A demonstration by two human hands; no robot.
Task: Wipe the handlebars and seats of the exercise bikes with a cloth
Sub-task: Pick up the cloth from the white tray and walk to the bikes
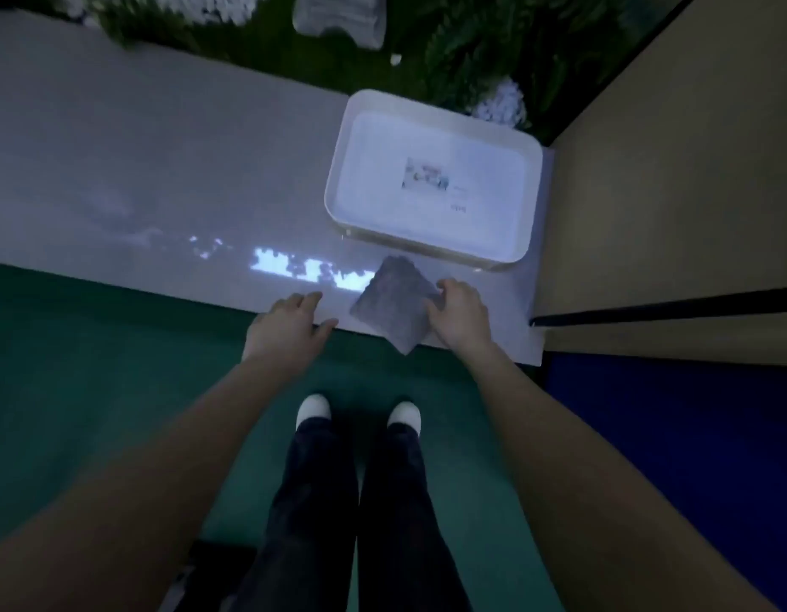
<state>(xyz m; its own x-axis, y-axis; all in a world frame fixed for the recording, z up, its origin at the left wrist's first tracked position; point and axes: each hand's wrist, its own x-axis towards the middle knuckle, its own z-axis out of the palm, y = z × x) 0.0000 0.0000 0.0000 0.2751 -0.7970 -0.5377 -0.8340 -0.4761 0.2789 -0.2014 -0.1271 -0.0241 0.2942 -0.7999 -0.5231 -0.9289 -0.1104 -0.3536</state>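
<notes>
A grey folded cloth [391,304] lies on a pale ledge [162,192], with one corner hanging over the ledge's near edge. My right hand [460,318] rests on the cloth's right edge, fingers curled onto it. My left hand [290,324] lies just left of the cloth, fingers spread, apart from it and holding nothing. No exercise bike is in view.
A white rectangular tub [431,183] with a label inside stands on the ledge right behind the cloth. Green plants [471,50] and white stones lie beyond the ledge. A beige wall [670,192] with a black bar closes the right side. Green floor and my white shoes are below.
</notes>
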